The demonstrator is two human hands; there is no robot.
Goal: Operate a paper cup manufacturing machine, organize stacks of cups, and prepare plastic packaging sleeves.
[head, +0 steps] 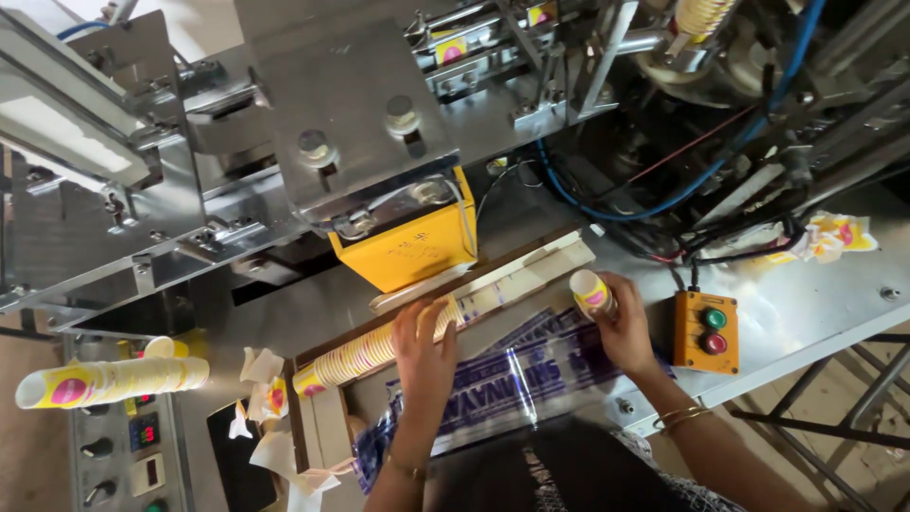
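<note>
While the long nested row of paper cups (379, 346) lies on its side in a shallow cardboard tray (502, 280) on the machine's steel table (815, 313), the left hand (424, 356) rests on top of it with fingers spread, pressing down near the row's middle. The row runs from the tray's lower left end up toward the yellow box-shaped housing (409, 251) at the table's back edge. The right hand (621, 327) is closed around a short stack of cups (590, 292), yellow with a pink spot, held upright just beside the tray's right end. Under both forearms lies a clear plastic bag with blue print (517, 379), spread along the table's front edge. Just right of the right hand, an orange control box (706, 332) with a green and a red button sits on the table. Crumpled cups (829, 237) lie near the table's far right edge. At the left, well apart, another cup stack (109, 381) lies above a grey control panel (123, 455), with torn paper scraps (270, 417) beside it.
</note>
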